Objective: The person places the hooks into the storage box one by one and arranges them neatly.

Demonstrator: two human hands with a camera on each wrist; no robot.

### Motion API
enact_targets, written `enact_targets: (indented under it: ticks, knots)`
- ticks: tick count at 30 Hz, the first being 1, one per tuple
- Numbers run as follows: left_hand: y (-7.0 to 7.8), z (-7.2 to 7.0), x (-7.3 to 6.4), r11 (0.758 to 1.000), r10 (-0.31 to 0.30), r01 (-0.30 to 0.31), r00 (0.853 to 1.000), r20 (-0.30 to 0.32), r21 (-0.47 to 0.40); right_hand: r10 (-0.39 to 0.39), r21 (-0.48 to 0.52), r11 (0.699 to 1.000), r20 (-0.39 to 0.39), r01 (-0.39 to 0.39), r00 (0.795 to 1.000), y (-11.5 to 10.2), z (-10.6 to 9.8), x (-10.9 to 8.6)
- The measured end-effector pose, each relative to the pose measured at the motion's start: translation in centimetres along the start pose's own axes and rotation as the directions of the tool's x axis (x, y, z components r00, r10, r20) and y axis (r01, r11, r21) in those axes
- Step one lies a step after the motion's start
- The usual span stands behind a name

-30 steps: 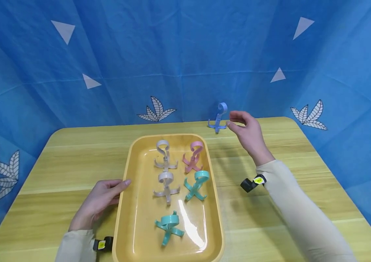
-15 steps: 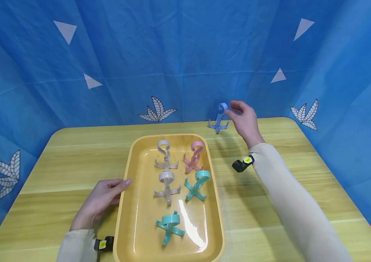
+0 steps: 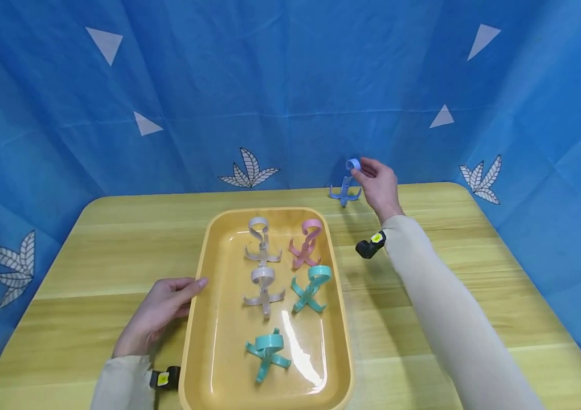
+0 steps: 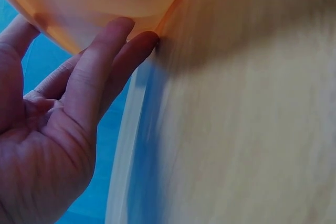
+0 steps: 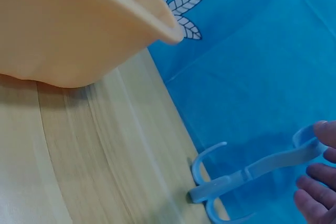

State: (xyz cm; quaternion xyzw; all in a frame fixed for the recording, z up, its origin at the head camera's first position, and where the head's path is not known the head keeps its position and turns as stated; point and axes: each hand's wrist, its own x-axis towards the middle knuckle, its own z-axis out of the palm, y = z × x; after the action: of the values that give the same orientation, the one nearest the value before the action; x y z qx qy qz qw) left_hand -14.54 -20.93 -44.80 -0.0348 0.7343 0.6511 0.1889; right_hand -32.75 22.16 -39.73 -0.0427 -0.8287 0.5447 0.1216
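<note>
My right hand (image 3: 381,185) pinches the curled top of a blue multi-claw hanging hook (image 3: 344,192) at the table's back edge. The hook stands upright on its spread claws; in the right wrist view my thumb lies against its curl, and the other fingers (image 5: 316,184) are partly cut off. My left hand (image 3: 159,307) grips the left rim of a yellow tray (image 3: 229,364), thumb over the edge and fingers outside and below. Inside the tray stand two pale grey hooks (image 3: 265,296), a pink hook (image 3: 305,250) and two teal hooks (image 3: 268,356).
The tray rests on a wood-grain table (image 3: 116,245), left of the blue hook. A blue cloth (image 3: 208,85) with white triangles and leaf prints hangs right behind the table and along its sides. Each wrist carries a small black camera (image 3: 371,245).
My right hand has moved left and slightly up to the blue hook and taken hold of its curled top. The left hand and the tray stay in place.
</note>
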Motion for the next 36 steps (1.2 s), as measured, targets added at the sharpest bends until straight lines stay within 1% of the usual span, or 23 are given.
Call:
enact_targets:
  ticks: [4,9,14,21,27,31,36]
  knots:
    - [0.1,0.0,0.1,1.000,-0.004,0.004,1.000,-0.008,0.007,0.006,0.014,1.000,-0.019,-0.006,1.000,0.4,0.2,0.4]
    - [0.1,0.1,0.1,1.000,-0.004,0.004,1.000,-0.009,-0.002,-0.016,-0.012,1.000,-0.044,0.015,0.999,0.7,0.3,0.6]
    - [0.1,0.1,0.1,1.000,0.002,-0.002,1.000,-0.012,-0.004,-0.011,-0.033,0.999,-0.065,0.009,0.998,0.8,0.2,0.5]
    - [0.1,0.2,0.1,1.000,-0.004,0.004,1.000,-0.023,0.001,-0.006,-0.007,1.000,-0.096,0.006,0.995,0.8,-0.1,0.4]
    - [0.2,0.2,0.0,1.000,0.001,-0.001,1.000,-0.024,-0.003,-0.031,0.025,0.999,-0.093,0.033,0.995,0.4,-0.7,0.0]
    - [0.1,0.2,0.1,1.000,0.000,0.000,1.000,-0.026,-0.008,-0.040,0.040,0.998,-0.109,0.045,0.993,-0.1,-1.5,-0.4]
    - [0.1,0.3,0.1,1.000,0.001,-0.001,1.000,-0.016,-0.026,-0.056,0.053,0.997,-0.112,0.063,0.992,-0.4,-2.6,-0.9]
